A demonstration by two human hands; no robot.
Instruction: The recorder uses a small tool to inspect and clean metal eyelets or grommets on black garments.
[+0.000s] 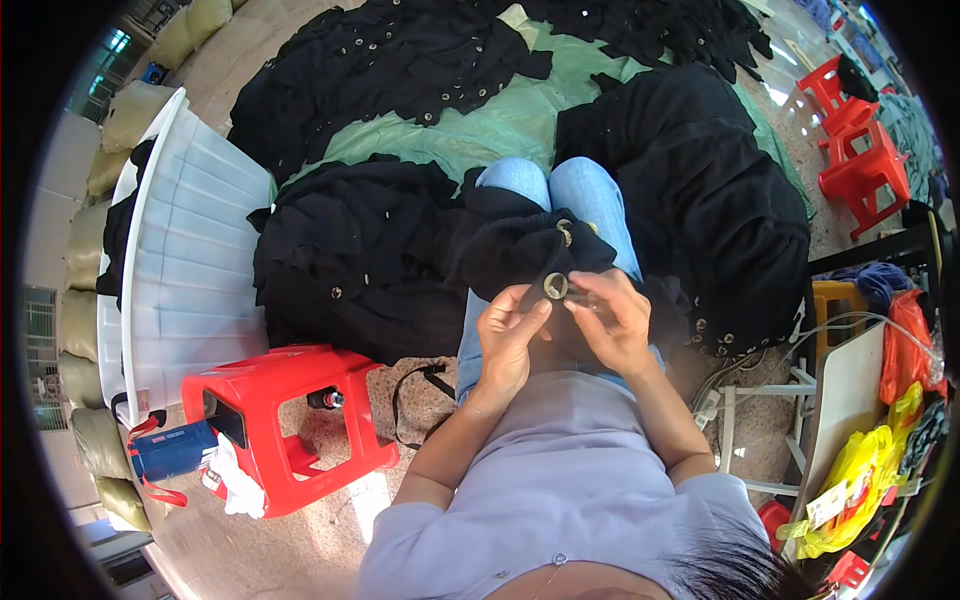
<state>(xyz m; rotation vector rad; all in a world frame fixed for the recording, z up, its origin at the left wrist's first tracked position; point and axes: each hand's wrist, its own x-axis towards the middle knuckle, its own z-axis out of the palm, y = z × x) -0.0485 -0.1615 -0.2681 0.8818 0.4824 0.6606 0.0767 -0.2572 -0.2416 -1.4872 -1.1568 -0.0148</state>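
Note:
A black garment (505, 250) lies across my lap, over the light blue jeans. A round button (556, 286) with a gold-coloured rim stands out on the part raised between my hands. My left hand (508, 335) is closed, thumb and fingers pinching the cloth just left of the button. On the other side my right hand (615, 318) is closed too, its thumb and fingertips at the button's right edge. More gold-rimmed buttons (565, 233) show on the cloth above. Any thread or small thing between my right fingertips is too fine to make out.
Piles of black garments (350, 255) lie around my knees and on a green sheet (470, 130). At left stand a white plastic tub (195, 240) and a red stool (290, 380) with a phone (225, 418). A board (840, 420) with yellow bags (855, 490) is at right, near red stools (868, 180).

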